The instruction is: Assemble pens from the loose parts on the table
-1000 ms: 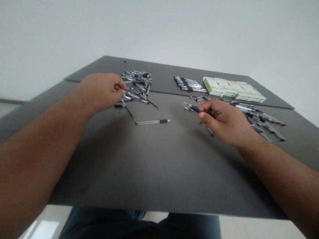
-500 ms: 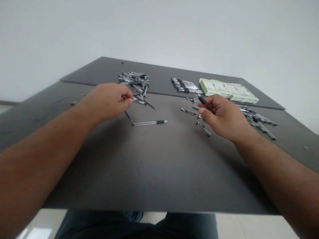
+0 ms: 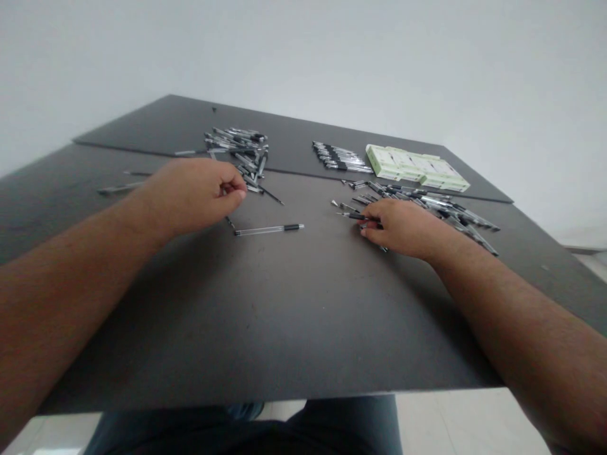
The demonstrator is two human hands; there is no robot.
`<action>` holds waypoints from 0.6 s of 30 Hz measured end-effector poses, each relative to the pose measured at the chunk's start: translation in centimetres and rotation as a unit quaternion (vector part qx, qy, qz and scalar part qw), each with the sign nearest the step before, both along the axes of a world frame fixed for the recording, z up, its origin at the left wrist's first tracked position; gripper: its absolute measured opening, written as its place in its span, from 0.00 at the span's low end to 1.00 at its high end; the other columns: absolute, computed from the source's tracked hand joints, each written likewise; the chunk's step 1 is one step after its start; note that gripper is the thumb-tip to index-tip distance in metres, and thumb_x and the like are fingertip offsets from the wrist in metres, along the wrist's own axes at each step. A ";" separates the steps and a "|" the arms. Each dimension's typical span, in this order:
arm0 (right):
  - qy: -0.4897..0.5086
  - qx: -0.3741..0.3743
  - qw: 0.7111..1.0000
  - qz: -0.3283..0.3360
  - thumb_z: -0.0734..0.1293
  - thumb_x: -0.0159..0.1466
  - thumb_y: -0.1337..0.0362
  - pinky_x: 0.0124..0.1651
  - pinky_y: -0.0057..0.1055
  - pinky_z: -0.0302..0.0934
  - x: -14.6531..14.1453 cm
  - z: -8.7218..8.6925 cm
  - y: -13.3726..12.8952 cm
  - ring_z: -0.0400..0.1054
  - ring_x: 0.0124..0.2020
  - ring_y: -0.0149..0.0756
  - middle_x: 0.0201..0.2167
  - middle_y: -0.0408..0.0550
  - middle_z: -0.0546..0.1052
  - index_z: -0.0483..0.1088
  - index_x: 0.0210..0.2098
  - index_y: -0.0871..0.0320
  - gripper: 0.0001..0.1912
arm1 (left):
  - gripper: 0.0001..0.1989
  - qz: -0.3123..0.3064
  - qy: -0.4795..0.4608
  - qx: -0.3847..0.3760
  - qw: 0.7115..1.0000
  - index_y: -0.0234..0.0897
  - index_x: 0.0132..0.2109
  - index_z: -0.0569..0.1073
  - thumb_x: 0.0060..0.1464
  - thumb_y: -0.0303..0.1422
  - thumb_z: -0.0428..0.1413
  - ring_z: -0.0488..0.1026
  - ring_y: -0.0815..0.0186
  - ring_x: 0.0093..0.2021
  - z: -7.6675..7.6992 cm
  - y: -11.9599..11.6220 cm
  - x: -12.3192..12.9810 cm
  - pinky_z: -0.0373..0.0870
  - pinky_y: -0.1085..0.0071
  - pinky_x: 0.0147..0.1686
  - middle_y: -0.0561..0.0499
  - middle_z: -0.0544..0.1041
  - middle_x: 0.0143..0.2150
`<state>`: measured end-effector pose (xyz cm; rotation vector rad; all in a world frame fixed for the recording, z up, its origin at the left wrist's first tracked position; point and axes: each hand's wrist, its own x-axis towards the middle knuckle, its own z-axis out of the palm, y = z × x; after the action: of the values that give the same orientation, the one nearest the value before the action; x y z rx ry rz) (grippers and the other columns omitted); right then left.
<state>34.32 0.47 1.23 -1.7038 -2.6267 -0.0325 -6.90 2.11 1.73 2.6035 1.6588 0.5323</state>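
Observation:
My left hand (image 3: 203, 193) hovers over the table's left side, thumb and fingertips pressed together; whatever may be between them is too small or hidden to tell. My right hand (image 3: 401, 227) is closed around a pen with a black grip (image 3: 353, 215), its bare tip pointing left, low over small loose pen parts. One small silvery tip piece (image 3: 334, 203) lies just beyond that pen's point. Between the hands rests a clear pen barrel with a black grip (image 3: 265, 230). Near my left fingertips a dark refill (image 3: 272, 196) sticks out of the pile.
A jumbled pile of pens (image 3: 237, 144) lies at the back left, and a neater row of pens (image 3: 339, 156) at the back middle. Green-and-white boxes (image 3: 412, 165) stand right of that row. More pens (image 3: 467, 226) spread beyond my right hand. A seam crosses the dark table (image 3: 284, 316).
My right hand has come down with its pen to the loose parts, and the pen's tip has swung to point left. The left hand stays pinched in about the same place; the view has turned slightly right.

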 end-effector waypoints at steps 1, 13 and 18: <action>-0.003 -0.002 1.000 -0.003 0.75 0.69 0.60 0.38 0.38 0.64 0.0 -0.1 0.1 0.78 0.33 0.46 0.32 0.49 0.86 0.84 0.38 0.50 0.04 | 0.12 -0.001 -0.003 0.001 1.000 0.45 0.45 0.83 0.70 0.45 0.58 0.73 0.58 0.40 -0.1 0.1 0.0 0.65 0.59 0.42 0.53 0.81 0.37; 0.076 0.061 0.995 -0.032 0.71 0.76 0.60 0.48 0.42 0.72 -0.9 -0.6 -0.1 0.82 0.44 0.51 0.44 0.57 0.89 0.84 0.48 0.54 0.09 | 0.15 -0.003 -0.021 -0.027 0.999 0.45 0.48 0.86 0.68 0.47 0.59 0.76 0.55 0.42 -0.3 -0.7 1.1 0.73 0.56 0.51 0.53 0.82 0.37; 0.225 0.064 0.971 -0.045 0.71 0.75 0.53 0.40 0.39 0.65 -2.2 0.2 -1.8 0.77 0.35 0.46 0.34 0.48 0.85 0.79 0.44 0.51 0.10 | 0.17 -0.045 -0.054 -0.018 0.997 0.45 0.49 0.89 0.65 0.45 0.58 0.86 0.49 0.47 -0.7 -1.5 2.9 0.79 0.55 0.53 0.48 0.86 0.38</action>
<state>32.13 -1.33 1.42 -1.5651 -2.1704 0.1602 -3.99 0.63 1.03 2.5587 1.4984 0.6201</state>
